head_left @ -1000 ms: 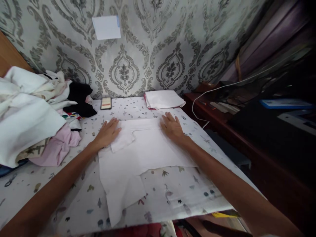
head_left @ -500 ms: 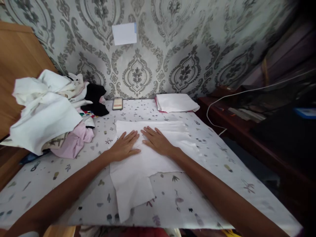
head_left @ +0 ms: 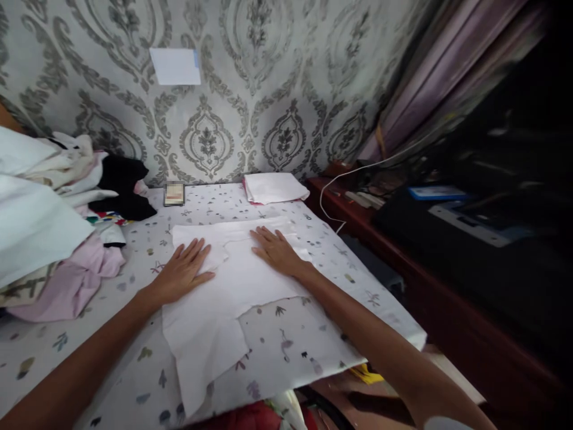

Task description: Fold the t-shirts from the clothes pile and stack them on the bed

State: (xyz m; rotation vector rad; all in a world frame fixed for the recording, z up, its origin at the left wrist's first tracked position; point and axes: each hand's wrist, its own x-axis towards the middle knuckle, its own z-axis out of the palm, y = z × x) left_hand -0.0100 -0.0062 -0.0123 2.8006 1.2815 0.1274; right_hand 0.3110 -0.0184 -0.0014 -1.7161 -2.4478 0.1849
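A white garment [head_left: 242, 278] lies spread on the patterned sheet, its upper part folded over and one flap reaching down toward the near edge. My left hand [head_left: 183, 273] rests flat on its left side with fingers stretched out. On the right part of the cloth, my right hand [head_left: 278, 251] is pressed palm down, fingers also extended. Neither hand grips anything. The cloth under both palms is hidden.
Rumpled clothes [head_left: 45, 221] are heaped at the left. Near the wall lie a small framed card [head_left: 174, 194] and a folded white cloth [head_left: 275, 187]. A dark red table [head_left: 403, 263] with a white cable [head_left: 322, 200] stands at the right.
The view has turned to the right, so everything sits further left. My hands have spread apart over the white garment, the right one sliding rightward across it.
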